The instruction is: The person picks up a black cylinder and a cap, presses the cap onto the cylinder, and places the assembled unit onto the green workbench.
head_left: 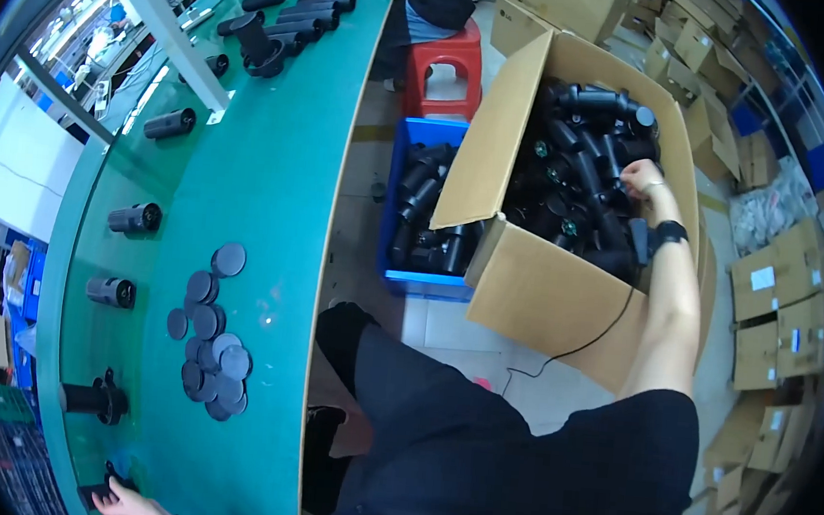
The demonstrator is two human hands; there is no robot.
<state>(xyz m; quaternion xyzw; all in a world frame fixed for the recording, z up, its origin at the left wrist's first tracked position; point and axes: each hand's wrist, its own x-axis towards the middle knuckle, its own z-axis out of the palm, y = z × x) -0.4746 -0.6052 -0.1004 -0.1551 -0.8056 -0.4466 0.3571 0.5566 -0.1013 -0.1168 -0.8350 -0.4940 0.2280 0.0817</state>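
My right hand (641, 179) reaches into a large open cardboard box (564, 289) heaped with black cylindrical parts. Its fingers are bent in against the end of one black tube (609, 160) and appear closed on it. A dark band with a black block and cord sits at that wrist. Far off at the lower left, my left hand (126, 504) is closed on a black part (95, 495) at the bench; its exact kind is hard to make out. Just beyond it lies a black cylinder with a ringed end (96, 399).
Several flat black discs (215, 358) lie piled on the green bench (271, 198). More black cylinders (134, 217) line its left side and far end. A blue crate (429, 286) of black parts stands beside the box. Beyond are a red stool (444, 62), a seated person, and stacked cartons (782, 287).
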